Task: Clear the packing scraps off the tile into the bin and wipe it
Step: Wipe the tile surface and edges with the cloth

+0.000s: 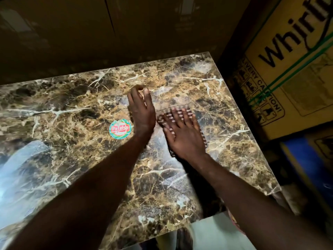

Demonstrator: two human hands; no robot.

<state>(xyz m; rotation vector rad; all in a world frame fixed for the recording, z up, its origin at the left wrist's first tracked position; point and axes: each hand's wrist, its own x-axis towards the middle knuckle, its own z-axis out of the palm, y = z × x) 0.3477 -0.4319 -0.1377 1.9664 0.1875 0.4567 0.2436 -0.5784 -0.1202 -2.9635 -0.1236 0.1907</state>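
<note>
Under the flat, spread right hand a checked cloth presses the marble tile, the left hand lies open beside it, so wiping seems underway, no scraps visible.

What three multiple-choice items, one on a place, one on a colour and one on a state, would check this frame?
1. Where is the round sticker?
A. on the tile, left of the left hand
B. on the cardboard box
C. under the right hand

2. What colour are the bands round the cardboard box?
A. red
B. green
C. white

3. How does the right hand lie?
A. flat on the checked cloth
B. raised, holding nothing
C. gripping the tile's edge

Answers: 1 A, the sticker sits on the tile beside the left hand; 2 B, green straps cross the box; 3 A, straight fingers press the checked cloth.
</note>
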